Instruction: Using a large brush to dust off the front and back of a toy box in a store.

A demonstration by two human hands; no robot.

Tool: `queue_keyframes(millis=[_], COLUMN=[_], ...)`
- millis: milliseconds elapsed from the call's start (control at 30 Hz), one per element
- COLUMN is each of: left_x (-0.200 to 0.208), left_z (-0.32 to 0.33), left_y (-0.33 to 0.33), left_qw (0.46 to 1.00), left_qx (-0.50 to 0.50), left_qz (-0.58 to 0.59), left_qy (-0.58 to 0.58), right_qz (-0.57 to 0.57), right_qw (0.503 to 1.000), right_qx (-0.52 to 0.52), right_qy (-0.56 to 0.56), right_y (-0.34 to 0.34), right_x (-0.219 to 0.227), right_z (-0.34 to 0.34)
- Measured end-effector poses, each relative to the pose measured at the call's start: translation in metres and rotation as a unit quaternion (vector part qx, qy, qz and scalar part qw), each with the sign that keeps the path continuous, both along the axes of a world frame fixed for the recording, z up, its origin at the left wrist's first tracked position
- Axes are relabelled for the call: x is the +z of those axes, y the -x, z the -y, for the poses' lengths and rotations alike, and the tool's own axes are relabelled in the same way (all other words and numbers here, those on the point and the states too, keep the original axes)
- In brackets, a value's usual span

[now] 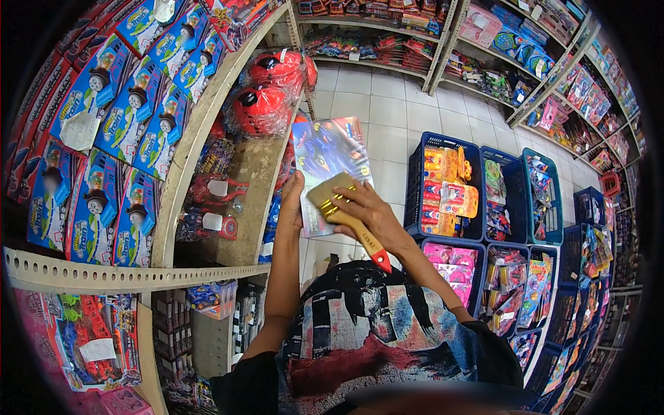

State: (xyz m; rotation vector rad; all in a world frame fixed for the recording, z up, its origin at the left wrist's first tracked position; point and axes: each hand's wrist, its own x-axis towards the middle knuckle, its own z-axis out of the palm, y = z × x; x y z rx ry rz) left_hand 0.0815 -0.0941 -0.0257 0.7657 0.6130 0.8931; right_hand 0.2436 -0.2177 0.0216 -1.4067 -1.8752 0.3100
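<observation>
A flat, shiny toy package [330,142] with a dark blue picture is held up in front of my body. My left hand [294,200] grips its left edge, the thumb pointing up along the side. A wide paintbrush [361,238] with a wooden handle and red tip is in my right hand [370,213], whose fingers are wrapped over its gold-coloured band. The pale bristles lie over the lower middle of the package. The underside of the package is hidden, as are my left fingers behind it.
A metal shelf [200,131] stands close on my left, stacked with blue toy train boxes [97,176]. Red plastic-wrapped toys [266,107] sit beyond it. Blue crates [411,207] of packaged toys line the right. Pale floor tiles [387,107] stretch toward the far shelves.
</observation>
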Motion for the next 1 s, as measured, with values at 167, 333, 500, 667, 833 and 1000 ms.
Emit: queue_keyframes(millis=[167, 333, 500, 667, 833, 1000], left_x=[0.004, -0.002, 0.006, -0.003, 0.005, -0.002], left_z=[-0.001, 0.004, 0.000, -0.009, 0.005, 0.002], left_y=[0.000, -0.006, -0.010, 0.000, -0.006, -0.005], left_qw=[0.999, 1.000, 0.999, 0.999, 1.000, 0.999], left_qx=[0.032, 0.012, 0.027, 0.034, 0.023, 0.010], left_qz=[0.002, -0.006, -0.011, 0.012, 0.003, -0.030], left_qy=[-0.002, 0.011, 0.019, 0.037, 0.006, 0.018], right_qz=[0.017, 0.003, 0.015, 0.017, 0.010, -0.003], right_qw=[1.000, 0.996, 1.000, 0.998, 0.998, 0.999], right_qx=[0.002, -0.089, -0.001, 0.065, -0.063, 0.052], right_qy=[-0.015, -0.001, -0.020, -0.002, -0.002, 0.006], right_y=[-0.013, -0.019, -0.008, -0.009, -0.017, -0.002], right_x=[-0.008, 0.002, -0.005, -0.002, 0.002, 0.008], right_z=[-0.003, -0.011, -0.006, -0.003, -0.008, -0.002])
